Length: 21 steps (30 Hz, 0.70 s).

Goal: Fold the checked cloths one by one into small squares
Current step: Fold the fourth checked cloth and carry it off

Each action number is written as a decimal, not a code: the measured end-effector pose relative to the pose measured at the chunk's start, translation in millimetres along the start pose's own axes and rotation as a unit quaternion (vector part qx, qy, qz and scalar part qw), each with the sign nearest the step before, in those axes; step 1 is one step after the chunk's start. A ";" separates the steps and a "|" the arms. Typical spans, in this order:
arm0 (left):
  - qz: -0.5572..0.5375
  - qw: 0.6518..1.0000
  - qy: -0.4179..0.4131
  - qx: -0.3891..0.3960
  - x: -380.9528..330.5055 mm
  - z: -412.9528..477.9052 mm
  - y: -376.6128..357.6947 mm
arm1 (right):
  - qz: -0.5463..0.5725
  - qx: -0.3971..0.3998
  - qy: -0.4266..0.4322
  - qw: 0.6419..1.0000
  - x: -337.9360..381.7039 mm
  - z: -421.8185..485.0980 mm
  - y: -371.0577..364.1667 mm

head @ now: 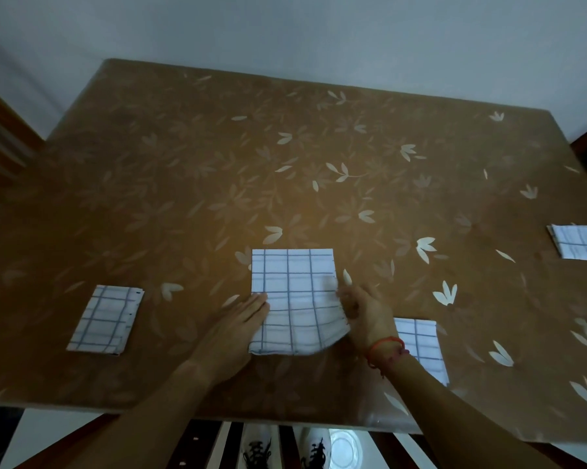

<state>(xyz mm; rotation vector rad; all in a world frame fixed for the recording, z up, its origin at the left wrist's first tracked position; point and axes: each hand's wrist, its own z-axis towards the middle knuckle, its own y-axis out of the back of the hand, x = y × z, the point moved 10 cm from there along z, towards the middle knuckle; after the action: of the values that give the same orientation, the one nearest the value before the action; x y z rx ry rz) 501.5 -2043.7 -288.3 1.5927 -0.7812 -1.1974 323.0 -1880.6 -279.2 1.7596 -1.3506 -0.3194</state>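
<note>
A white cloth with blue checks lies half folded at the near middle of the table. My left hand lies flat with its fingertips pressing the cloth's left edge. My right hand, with a red cord at the wrist, pinches the cloth's right edge, and the near right corner is lifted and curled. A folded checked cloth rests at the left. Another checked cloth lies partly hidden under my right forearm. A third folded one sits at the right edge.
The table carries a brown leaf-patterned cover and reaches back to a pale wall. Dark wooden chair parts stand at the left and right. Below the near table edge I see two feet in white shoes.
</note>
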 end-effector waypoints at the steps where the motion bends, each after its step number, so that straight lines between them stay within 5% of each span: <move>1: 0.007 1.000 -0.005 -0.006 0.6 -3.2 -0.9 | 0.093 -0.012 0.015 0.995 14.8 2.5 3.7; 3: -0.009 1.000 -0.009 -0.010 1.9 -8.1 -3.1 | 0.082 -0.084 0.137 0.984 47.9 -6.2 23.3; 5: -0.018 0.999 -0.016 -0.022 2.2 -10.8 -2.9 | -0.011 -0.060 0.190 0.980 62.4 -14.1 20.8; 6: -0.017 0.999 -0.018 -0.033 2.8 -11.5 -1.8 | -0.020 -0.022 0.188 0.982 56.7 -12.7 10.6; 9: -0.049 0.996 0.006 -0.069 7.6 -13.2 4.0 | -0.023 -0.098 0.216 0.971 60.6 -20.3 26.0; 19: -0.154 0.972 0.073 -0.160 27.5 -10.7 17.7 | -0.044 0.061 0.066 0.995 38.2 -9.5 4.3; 21: -0.164 0.969 0.098 -0.159 33.2 -7.8 16.3 | 0.019 -0.034 0.117 0.992 44.6 -1.9 18.5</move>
<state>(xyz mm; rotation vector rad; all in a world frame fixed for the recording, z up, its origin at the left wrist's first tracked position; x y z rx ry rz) 520.1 -2076.2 -283.5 1.5745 -0.1879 -1.2975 328.9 -1919.5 -251.1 1.6563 -1.1891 -0.1316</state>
